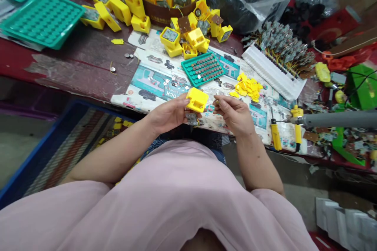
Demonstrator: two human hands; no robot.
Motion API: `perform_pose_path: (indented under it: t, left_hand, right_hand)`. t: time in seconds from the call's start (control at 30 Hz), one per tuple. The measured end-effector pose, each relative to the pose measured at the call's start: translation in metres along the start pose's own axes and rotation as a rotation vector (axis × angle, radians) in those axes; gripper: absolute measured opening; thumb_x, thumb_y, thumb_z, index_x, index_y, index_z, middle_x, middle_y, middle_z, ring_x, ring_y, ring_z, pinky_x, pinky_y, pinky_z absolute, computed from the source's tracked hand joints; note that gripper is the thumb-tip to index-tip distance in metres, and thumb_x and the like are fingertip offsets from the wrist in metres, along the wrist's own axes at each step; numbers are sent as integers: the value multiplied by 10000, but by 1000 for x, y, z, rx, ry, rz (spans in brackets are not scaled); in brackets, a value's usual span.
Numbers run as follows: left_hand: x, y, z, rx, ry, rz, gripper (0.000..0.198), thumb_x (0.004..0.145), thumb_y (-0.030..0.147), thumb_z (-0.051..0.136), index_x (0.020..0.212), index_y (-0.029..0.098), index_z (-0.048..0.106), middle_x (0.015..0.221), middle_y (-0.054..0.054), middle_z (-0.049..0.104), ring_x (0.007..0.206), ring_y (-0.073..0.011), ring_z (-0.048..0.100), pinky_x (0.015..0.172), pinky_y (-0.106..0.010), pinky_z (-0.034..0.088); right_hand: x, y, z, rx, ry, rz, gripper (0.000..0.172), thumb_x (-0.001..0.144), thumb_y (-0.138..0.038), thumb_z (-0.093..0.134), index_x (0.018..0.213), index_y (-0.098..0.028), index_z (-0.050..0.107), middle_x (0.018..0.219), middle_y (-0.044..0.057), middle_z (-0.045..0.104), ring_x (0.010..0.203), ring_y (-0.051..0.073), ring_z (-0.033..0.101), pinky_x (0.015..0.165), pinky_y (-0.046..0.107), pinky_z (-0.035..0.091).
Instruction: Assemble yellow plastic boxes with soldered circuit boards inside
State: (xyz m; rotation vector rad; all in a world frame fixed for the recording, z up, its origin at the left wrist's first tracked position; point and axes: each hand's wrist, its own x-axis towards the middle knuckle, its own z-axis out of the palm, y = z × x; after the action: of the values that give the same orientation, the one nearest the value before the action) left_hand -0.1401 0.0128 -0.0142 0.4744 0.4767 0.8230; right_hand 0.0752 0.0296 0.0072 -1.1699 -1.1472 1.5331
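Note:
My left hand (pixel 173 114) grips a yellow plastic housing (pixel 198 99) over the table's front edge. A grey part (pixel 192 119) hangs beneath the housing, near my left fingertips. Just right of the housing, the fingers of my right hand (pixel 234 113) are pinched together on something too small to make out. Beyond my hands, a small green tray (pixel 203 69) holds rows of small round metal pieces. Small yellow pieces (pixel 247 87) lie in a pile to its right.
Yellow housings (pixel 134 2) crowd the back around a brown round container (pixel 165 15). Large green trays (pixel 41 19) sit at the left. A white foam rack (pixel 272 72), yellow-handled tools (pixel 276 136) and a grey rod (pixel 338 119) are at the right. A blue crate (pixel 63 125) stands below left.

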Motion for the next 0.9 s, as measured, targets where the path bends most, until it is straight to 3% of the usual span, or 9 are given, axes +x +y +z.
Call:
perform_pose_path:
  t: [0.13, 0.27, 0.43, 0.53, 0.67, 0.77, 0.9]
  left_hand:
    - [-1, -2, 9, 33, 42, 20, 498, 712, 352, 847, 1140, 212, 633, 1032, -36, 744, 848, -159, 712, 749, -255, 529]
    - [0, -7, 18, 62, 115, 69, 563, 642, 305, 911, 1116, 199, 626, 988, 0, 710, 824, -139, 705, 771, -256, 533]
    - [1, -15, 27, 82, 160, 147, 745, 599, 217, 927, 1241, 261, 552, 1058, 21, 705, 902, -139, 717, 850, -245, 510]
    - [4, -18, 29, 17, 155, 128, 582, 689, 313, 854, 1200, 232, 587, 1067, -1, 718, 904, -164, 723, 837, -264, 520]
    - [9, -17, 31, -79, 219, 66, 302, 907, 375, 592, 1127, 173, 635, 1006, -46, 738, 882, -194, 736, 785, -288, 537]
    - [12, -16, 35, -115, 280, 25, 264, 974, 316, 479, 1074, 139, 647, 1006, -79, 747, 902, -206, 737, 783, -299, 542]
    - [14, -17, 40, -134, 295, 7, 283, 996, 319, 475, 1052, 108, 655, 1035, -102, 751, 948, -202, 731, 913, -325, 531]
  right_hand:
    - [-8, 2, 0, 47, 16, 0, 350, 624, -471, 891, 889, -277, 771, 765, -41, 748, 627, 86, 660, 637, 244, 595]
    - [-12, 6, -3, 68, 37, -12, 304, 609, -462, 901, 805, -271, 767, 723, -46, 742, 586, 78, 649, 604, 228, 577]
    - [-16, 10, -4, -43, 95, -137, 251, 692, -482, 849, 859, -304, 790, 755, -43, 745, 659, 86, 665, 667, 234, 570]
    - [-19, 10, -3, -123, 108, -214, 213, 745, -473, 813, 881, -311, 793, 810, -38, 749, 719, 99, 667, 722, 260, 572]
    - [-17, 13, -1, -43, 74, -182, 225, 749, -478, 811, 905, -317, 783, 806, -56, 745, 692, 74, 655, 716, 235, 558]
    - [-15, 15, -2, 28, 88, -127, 308, 692, -505, 843, 893, -285, 763, 733, -61, 727, 641, 81, 653, 668, 236, 560]
    - [-13, 15, -3, 97, 114, -88, 331, 638, -495, 878, 812, -256, 729, 666, -71, 705, 587, 80, 644, 616, 223, 546]
